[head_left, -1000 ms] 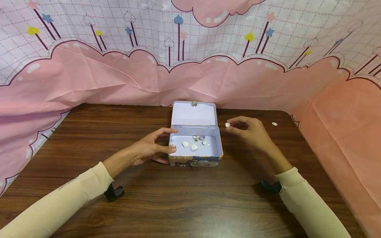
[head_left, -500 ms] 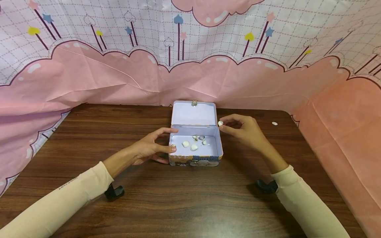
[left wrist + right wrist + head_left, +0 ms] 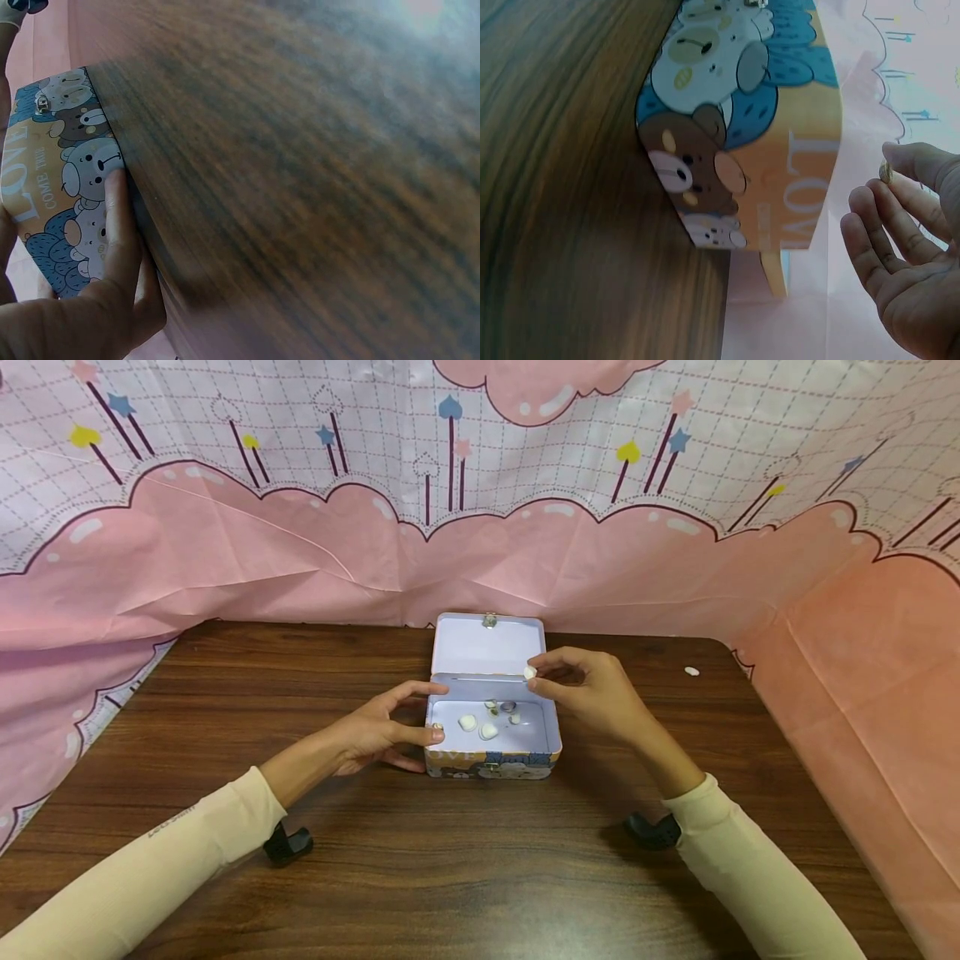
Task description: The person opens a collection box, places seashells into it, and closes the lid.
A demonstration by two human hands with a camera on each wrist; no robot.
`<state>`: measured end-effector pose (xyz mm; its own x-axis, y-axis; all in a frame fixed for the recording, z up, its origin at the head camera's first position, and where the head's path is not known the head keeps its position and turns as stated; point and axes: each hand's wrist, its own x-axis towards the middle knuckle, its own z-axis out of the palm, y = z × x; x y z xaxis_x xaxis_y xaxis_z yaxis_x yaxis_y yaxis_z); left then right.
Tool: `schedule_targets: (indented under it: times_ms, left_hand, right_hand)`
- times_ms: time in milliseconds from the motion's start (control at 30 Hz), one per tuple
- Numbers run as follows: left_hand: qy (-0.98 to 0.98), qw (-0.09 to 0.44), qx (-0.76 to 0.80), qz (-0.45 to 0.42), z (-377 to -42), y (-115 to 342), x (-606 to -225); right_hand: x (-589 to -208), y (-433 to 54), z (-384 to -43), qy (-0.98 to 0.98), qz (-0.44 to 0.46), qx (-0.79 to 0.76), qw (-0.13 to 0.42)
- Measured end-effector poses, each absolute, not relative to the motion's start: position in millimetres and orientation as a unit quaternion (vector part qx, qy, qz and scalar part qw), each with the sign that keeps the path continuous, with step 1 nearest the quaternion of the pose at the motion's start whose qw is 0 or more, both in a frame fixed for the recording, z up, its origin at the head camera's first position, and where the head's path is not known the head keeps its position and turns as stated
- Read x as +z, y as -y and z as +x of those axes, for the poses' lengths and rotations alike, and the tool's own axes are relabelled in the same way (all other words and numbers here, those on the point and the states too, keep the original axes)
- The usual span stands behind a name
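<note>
A rectangular tin box (image 3: 531,765) with bears printed on its sides stands with its lid (image 3: 487,646) raised at the back. Several small shells, among them a white shell (image 3: 468,722), lie on its pale floor. My left hand (image 3: 371,727) holds the box by its left side, thumb at the rim; the left wrist view shows fingers along the printed wall. Between thumb and fingertips, my right hand (image 3: 596,689) pinches a small white seashell (image 3: 530,672) above the box's back right corner. That seashell (image 3: 886,172) appears edge-on in the right wrist view.
One more white shell (image 3: 692,672) lies on the dark wooden table (image 3: 450,877) at the far right. A pink patterned cloth (image 3: 337,560) hangs behind the table and along its sides, close behind the raised lid.
My right hand has moved left with the seashell, from beside the box to above its back right corner. The left hand and the box have stayed in place.
</note>
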<state>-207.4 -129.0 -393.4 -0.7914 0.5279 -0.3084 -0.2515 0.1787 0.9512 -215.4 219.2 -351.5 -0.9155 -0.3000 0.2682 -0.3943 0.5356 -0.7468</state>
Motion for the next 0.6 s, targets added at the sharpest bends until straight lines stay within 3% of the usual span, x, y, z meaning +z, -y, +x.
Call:
schedule_targets:
  times_ms: [600]
  left_hand:
    - [-0.703, 0.309, 0.634, 0.089, -207, 128, -392]
  right_hand:
    - [-359, -187, -210, 0.866, 0.215, 0.452, 0.017]
